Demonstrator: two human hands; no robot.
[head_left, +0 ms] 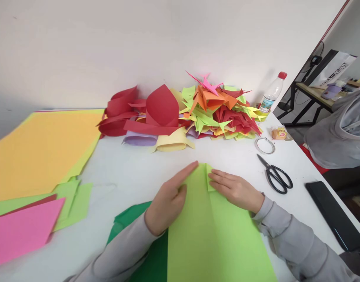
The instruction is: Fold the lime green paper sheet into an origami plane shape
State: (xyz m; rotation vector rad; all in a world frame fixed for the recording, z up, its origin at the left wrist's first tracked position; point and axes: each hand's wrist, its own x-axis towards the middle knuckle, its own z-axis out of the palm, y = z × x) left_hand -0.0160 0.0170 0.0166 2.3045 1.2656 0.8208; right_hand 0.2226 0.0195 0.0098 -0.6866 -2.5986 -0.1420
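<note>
A large light green sheet of paper (209, 239) lies in front of me, with a crease down its length and a corner folded over at the far end. My left hand (170, 201) rests along the sheet's far left edge, index finger stretched out, the other fingers partly hidden. On the small folded flap (210, 183), my right hand (234, 189) lies with its fingers straight and flat. Dark green paper (156, 256) shows from under my left forearm and the light green sheet.
Folded paper shapes (215, 111) and red paper pieces (162, 105) are heaped by the wall. Large coloured sheets (47, 152) lie at left. To the right are black scissors (275, 174), a tape roll (265, 145), a wrapped snack (279, 133), a bottle (271, 96) and a black phone (334, 215).
</note>
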